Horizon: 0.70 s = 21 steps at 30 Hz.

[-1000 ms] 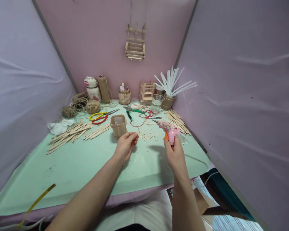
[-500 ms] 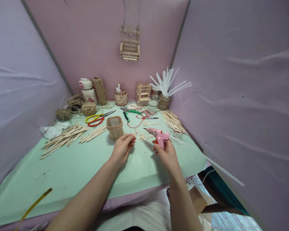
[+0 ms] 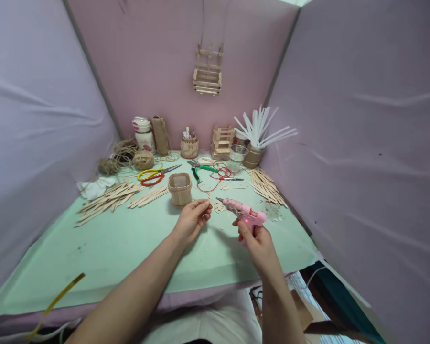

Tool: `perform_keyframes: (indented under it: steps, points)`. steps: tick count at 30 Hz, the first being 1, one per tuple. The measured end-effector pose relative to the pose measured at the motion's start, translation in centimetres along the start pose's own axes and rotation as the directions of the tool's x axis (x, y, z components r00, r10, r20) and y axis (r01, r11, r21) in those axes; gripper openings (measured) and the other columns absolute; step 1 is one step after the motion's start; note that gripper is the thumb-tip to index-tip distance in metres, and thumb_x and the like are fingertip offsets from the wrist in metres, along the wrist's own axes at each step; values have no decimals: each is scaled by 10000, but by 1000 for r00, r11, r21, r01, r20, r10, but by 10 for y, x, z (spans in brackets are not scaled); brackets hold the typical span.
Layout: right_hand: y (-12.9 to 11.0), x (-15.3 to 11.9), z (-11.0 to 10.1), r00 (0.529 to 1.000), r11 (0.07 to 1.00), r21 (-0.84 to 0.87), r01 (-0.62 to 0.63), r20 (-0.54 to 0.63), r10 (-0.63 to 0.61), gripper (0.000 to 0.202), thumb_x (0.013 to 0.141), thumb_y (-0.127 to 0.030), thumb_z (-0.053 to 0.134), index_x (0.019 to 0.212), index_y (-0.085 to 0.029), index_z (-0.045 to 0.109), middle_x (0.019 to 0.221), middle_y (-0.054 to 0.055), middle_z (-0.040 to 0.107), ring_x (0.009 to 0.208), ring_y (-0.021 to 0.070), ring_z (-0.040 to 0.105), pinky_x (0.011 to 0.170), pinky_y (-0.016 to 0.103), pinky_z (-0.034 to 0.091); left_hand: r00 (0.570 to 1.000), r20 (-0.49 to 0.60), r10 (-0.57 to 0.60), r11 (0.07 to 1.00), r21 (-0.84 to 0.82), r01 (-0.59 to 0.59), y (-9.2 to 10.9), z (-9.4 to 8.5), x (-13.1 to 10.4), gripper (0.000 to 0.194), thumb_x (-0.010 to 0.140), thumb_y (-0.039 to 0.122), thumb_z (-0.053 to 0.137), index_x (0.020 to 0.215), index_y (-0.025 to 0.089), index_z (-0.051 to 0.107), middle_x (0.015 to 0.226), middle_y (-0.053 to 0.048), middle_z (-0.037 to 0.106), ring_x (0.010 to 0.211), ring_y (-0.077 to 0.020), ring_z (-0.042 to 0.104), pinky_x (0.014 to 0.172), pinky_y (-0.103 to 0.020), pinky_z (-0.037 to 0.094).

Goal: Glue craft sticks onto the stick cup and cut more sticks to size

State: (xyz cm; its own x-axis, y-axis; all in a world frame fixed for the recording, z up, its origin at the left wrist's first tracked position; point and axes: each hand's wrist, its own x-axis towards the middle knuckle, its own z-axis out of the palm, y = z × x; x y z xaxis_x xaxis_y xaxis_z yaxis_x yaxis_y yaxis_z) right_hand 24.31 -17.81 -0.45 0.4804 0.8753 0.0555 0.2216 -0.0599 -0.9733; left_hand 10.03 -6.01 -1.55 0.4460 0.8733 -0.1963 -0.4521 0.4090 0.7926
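Observation:
My right hand [image 3: 255,236] is wrapped round the handle of a pink hot glue gun [image 3: 241,210], its metal nozzle pointing left. Close to that nozzle, the fingertips of my left hand [image 3: 194,220] pinch a small pale piece of wood [image 3: 210,202], mostly hidden by the fingers. A square cup made of wooden sticks [image 3: 180,191] stands upright just behind my left hand. Between the hands, a little farther back, lies a small pile of wooden chips [image 3: 219,207].
Craft sticks lie in piles at left [image 3: 107,198] and right [image 3: 267,186]. Behind are red-and-yellow scissors [image 3: 153,177], green-handled pliers [image 3: 200,168], red cord [image 3: 222,171], a twine ball [image 3: 143,160], a water cup [image 3: 237,157] and a pot of glue sticks [image 3: 253,155].
The glue gun has come nearer to me and tilted, its nozzle now close to my left fingertips. The whole view has shifted, so things appear farther right.

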Motion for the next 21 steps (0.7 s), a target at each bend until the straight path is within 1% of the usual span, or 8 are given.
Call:
perform_keyframes:
  steps: [2, 4, 8, 11, 15, 21]
  points:
    - [1, -3, 0, 999, 1000, 2, 10, 39, -11, 438, 799, -531, 563, 951, -137, 676, 783, 71, 663, 618, 181, 543, 554, 282, 417, 1000, 19, -17, 1000, -24, 18, 0, -1, 0, 270, 604, 278, 825, 752, 118, 666, 703, -11, 600, 621, -52, 526, 570, -156, 417]
    - [3, -6, -1, 998, 1000, 6, 16, 54, -16, 436, 800, -532, 566, 957, -141, 680, 820, 82, 672, 635, 186, 550, 559, 284, 417, 999, 42, -19, 999, -38, 21, -1, -2, 0, 273, 602, 282, 828, 754, 122, 667, 701, -7, 594, 625, -51, 521, 569, -156, 408]
    - [4, -9, 0, 999, 1000, -15, 6, 39, -5, 418, 799, -541, 555, 877, -148, 676, 698, 48, 626, 593, 182, 524, 531, 281, 386, 999, 51, -14, 999, -46, 17, -3, -3, 0, 293, 581, 298, 838, 755, 130, 672, 681, 5, 566, 635, -59, 506, 566, -171, 387]
    - [5, -9, 1, 1000, 999, -43, 10, 18, -10, 400, 800, -545, 547, 827, -163, 662, 645, 26, 592, 576, 181, 512, 534, 283, 382, 999, 41, -17, 999, -39, 18, -2, -3, 0, 302, 572, 311, 841, 749, 134, 673, 682, 9, 555, 644, -65, 498, 581, -186, 384]
    - [10, -9, 0, 1000, 998, -67, 6, 11, -5, 398, 803, -557, 541, 784, -172, 644, 634, 27, 587, 569, 182, 512, 533, 285, 389, 999, 43, -16, 1000, -26, 18, -2, -3, 0, 309, 562, 321, 845, 741, 138, 672, 682, 10, 549, 648, -69, 494, 588, -196, 382]
    - [18, -8, 0, 1000, 997, -75, 4, 24, -2, 427, 819, -586, 521, 808, -172, 627, 640, 23, 573, 560, 170, 496, 516, 275, 382, 999, 48, -22, 999, -30, 24, -4, -4, 1, 307, 571, 317, 843, 755, 131, 683, 718, -6, 570, 669, -71, 503, 595, -195, 382]
